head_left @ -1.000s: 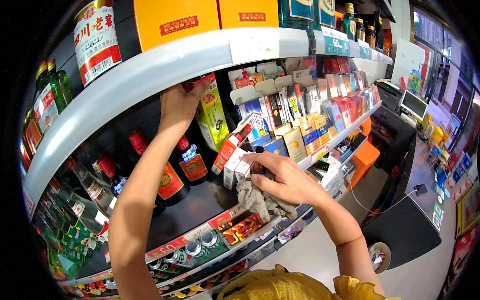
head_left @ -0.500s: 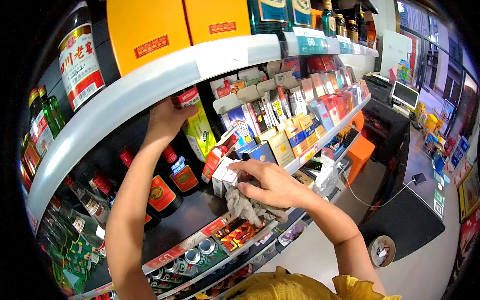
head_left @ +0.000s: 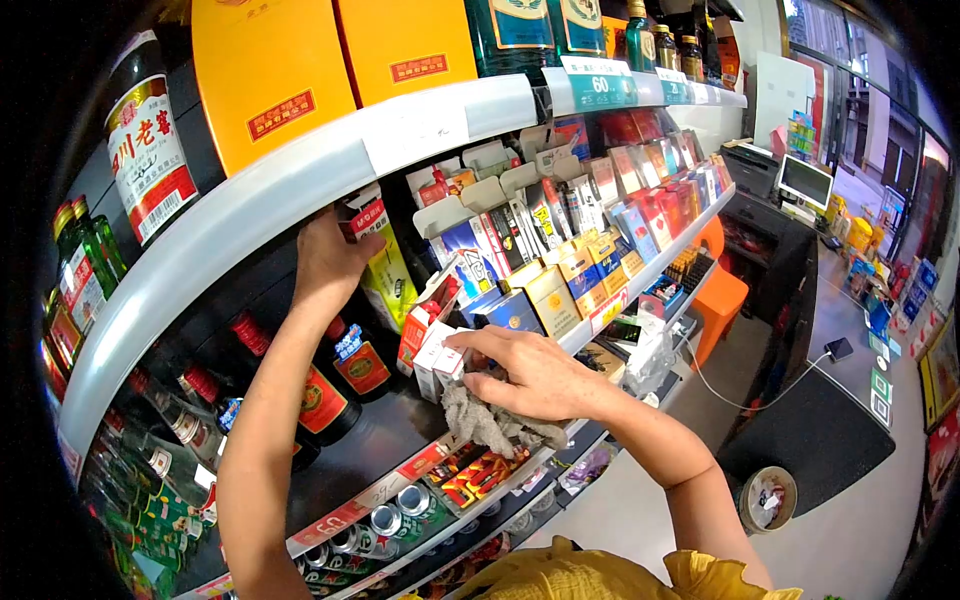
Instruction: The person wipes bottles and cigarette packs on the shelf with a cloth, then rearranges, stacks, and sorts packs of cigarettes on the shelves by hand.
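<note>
My left hand (head_left: pixel 335 262) reaches up under the white shelf edge, its fingers closed around the red upper part of a tall carton (head_left: pixel 388 290). Lower down, that carton looks yellow-green; whether it is one box or two I cannot tell. My right hand (head_left: pixel 535 372) has a grey cloth (head_left: pixel 488 422) bunched beneath its palm and fingers. Its index fingertip touches small white boxes (head_left: pixel 437 362) at the shelf's front. Against these leans an open red-and-white box (head_left: pixel 418 325). Just right of them is a row of cigarette packs (head_left: pixel 552 300).
Dark bottles with red caps and orange labels (head_left: pixel 325 400) stand left of the carton. Above are yellow boxes (head_left: pixel 265 80) and a large liquor bottle (head_left: pixel 150 150). Cans (head_left: pixel 400 508) line the shelf below. To the right are an orange stool (head_left: pixel 718 305), a counter (head_left: pixel 850 390) and a bin (head_left: pixel 768 500).
The view has shifted slightly, moving the shelf a little left and down in frame. Both hands keep their places, and the white boxes are tilted a bit more beside my right fingertips.
</note>
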Demonstrator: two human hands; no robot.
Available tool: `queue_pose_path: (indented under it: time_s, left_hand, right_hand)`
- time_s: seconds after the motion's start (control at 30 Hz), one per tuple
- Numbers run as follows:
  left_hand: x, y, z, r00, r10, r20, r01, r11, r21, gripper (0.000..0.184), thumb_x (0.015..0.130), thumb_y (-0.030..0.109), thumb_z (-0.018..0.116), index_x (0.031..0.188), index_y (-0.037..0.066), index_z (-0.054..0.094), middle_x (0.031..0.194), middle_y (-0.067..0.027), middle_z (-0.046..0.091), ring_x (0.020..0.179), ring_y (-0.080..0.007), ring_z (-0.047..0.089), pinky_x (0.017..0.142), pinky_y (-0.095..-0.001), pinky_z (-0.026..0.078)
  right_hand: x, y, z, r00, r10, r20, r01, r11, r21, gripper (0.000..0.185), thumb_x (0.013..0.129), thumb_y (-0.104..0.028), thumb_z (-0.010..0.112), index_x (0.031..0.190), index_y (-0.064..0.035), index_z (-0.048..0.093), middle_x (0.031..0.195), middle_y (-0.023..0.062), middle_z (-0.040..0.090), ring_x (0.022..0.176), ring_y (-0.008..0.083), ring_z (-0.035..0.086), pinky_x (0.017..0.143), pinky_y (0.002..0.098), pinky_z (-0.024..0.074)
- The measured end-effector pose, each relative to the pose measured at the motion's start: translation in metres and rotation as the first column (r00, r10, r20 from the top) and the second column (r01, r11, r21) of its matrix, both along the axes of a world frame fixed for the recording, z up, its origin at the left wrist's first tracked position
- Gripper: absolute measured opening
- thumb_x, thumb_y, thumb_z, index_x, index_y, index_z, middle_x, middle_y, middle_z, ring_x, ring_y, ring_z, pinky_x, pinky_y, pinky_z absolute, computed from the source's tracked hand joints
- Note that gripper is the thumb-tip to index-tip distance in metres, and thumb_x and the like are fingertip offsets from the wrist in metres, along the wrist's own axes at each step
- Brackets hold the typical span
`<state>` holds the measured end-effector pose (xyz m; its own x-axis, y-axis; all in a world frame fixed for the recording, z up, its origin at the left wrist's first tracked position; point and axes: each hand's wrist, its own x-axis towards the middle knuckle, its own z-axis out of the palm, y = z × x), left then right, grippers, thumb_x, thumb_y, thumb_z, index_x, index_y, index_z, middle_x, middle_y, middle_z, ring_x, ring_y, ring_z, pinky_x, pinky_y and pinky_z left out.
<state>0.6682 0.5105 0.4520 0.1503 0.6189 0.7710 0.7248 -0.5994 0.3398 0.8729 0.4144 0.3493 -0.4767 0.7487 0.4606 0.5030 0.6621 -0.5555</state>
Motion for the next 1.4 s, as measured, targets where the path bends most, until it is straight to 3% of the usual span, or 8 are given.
queue_pose_path:
  time_s: [0.1,0.2,0.27,0.5,0.83,1.13,1.2,1.4]
  left_hand:
    - [-0.012,0.027,-0.011,0.990,-0.103,0.100,0.111,0.990,-0.082,0.052,0.065,0.004,0.074,0.110,-0.004,0.051,0.102,-0.0210,0.063,0.093,-0.0334,0.063,0.081,-0.0381,0.049]
    - [-0.015,0.025,-0.007,0.965,-0.204,0.164,0.222,0.969,-0.105,0.055,0.058,0.008,0.078,0.106,0.000,0.053,0.101,-0.0190,0.062,0.098,-0.0335,0.060,0.085,-0.0373,0.046]
    - [-0.022,0.040,-0.014,0.987,-0.143,0.069,0.151,0.980,-0.129,0.059,0.059,-0.004,0.073,0.112,0.002,0.048,0.104,-0.0121,0.058,0.098,-0.0236,0.056,0.088,-0.0319,0.044]
    - [-0.016,0.035,-0.018,0.997,-0.081,-0.014,0.070,0.930,-0.360,0.054,0.059,0.002,0.075,0.107,0.001,0.050,0.106,-0.0151,0.059,0.098,-0.0245,0.056,0.086,-0.0316,0.044]
    - [0.003,-0.013,-0.012,0.908,0.196,-0.371,-0.225,0.974,-0.036,0.053,0.074,0.028,0.069,0.120,0.009,0.049,0.125,-0.0162,0.043,0.118,-0.0371,0.038,0.100,-0.0444,0.034]
    - [0.013,-0.043,-0.016,0.919,-0.016,-0.393,0.030,0.999,0.029,0.051,0.079,0.042,0.064,0.111,0.004,0.054,0.110,-0.0199,0.054,0.106,-0.0352,0.049,0.091,-0.0429,0.040]
    - [0.018,-0.057,-0.008,0.924,-0.177,-0.340,0.027,0.915,-0.402,0.047,0.079,0.040,0.062,0.107,0.002,0.057,0.089,-0.0182,0.061,0.083,-0.0302,0.060,0.077,-0.0390,0.046]
    - [0.017,-0.058,-0.008,0.847,-0.187,-0.497,0.022,0.948,-0.318,0.029,0.082,0.017,0.057,0.107,0.004,0.053,0.089,-0.0211,0.062,0.087,-0.0392,0.060,0.073,-0.0446,0.048]
  right_hand:
    - [0.001,0.005,-0.006,0.999,0.033,-0.034,-0.029,0.994,0.107,0.046,0.081,-0.022,0.052,0.121,-0.0005,0.048,0.092,0.0202,0.060,0.084,0.0329,0.060,0.077,0.0410,0.0465]
    - [0.000,0.004,-0.002,0.999,0.039,-0.036,-0.039,0.999,0.021,0.047,0.082,-0.030,0.051,0.119,-0.0007,0.050,0.103,0.0221,0.057,0.093,0.0348,0.058,0.082,0.0418,0.0452]
    - [0.000,0.004,-0.002,1.000,0.024,-0.011,-0.024,1.000,0.011,0.048,0.082,-0.030,0.053,0.120,-0.0016,0.050,0.102,0.0215,0.058,0.090,0.0341,0.058,0.081,0.0416,0.0453]
    - [-0.001,0.002,0.003,0.999,0.028,-0.016,-0.027,1.000,0.009,0.045,0.083,-0.028,0.052,0.119,-0.0013,0.050,0.103,0.0221,0.058,0.090,0.0337,0.060,0.080,0.0419,0.0464]
    - [0.000,0.007,-0.005,0.999,0.034,-0.010,-0.033,0.999,0.042,0.049,0.082,-0.024,0.052,0.126,-0.0049,0.046,0.092,0.0201,0.058,0.085,0.0321,0.059,0.078,0.0411,0.0456]
    - [-0.004,-0.001,-0.007,0.999,0.001,-0.037,-0.001,1.000,0.001,0.049,0.083,-0.028,0.051,0.126,-0.0055,0.043,0.096,0.0219,0.057,0.088,0.0375,0.059,0.079,0.0449,0.0459]
    - [-0.004,-0.002,-0.006,0.999,-0.008,-0.039,0.008,1.000,-0.002,0.051,0.083,-0.028,0.051,0.127,-0.0055,0.042,0.096,0.0222,0.057,0.088,0.0374,0.059,0.078,0.0450,0.0459]
    - [-0.003,-0.006,-0.005,0.998,-0.024,-0.057,0.021,0.998,-0.055,0.054,0.083,-0.027,0.051,0.130,-0.0056,0.039,0.101,0.0241,0.057,0.090,0.0377,0.059,0.080,0.0451,0.0459]
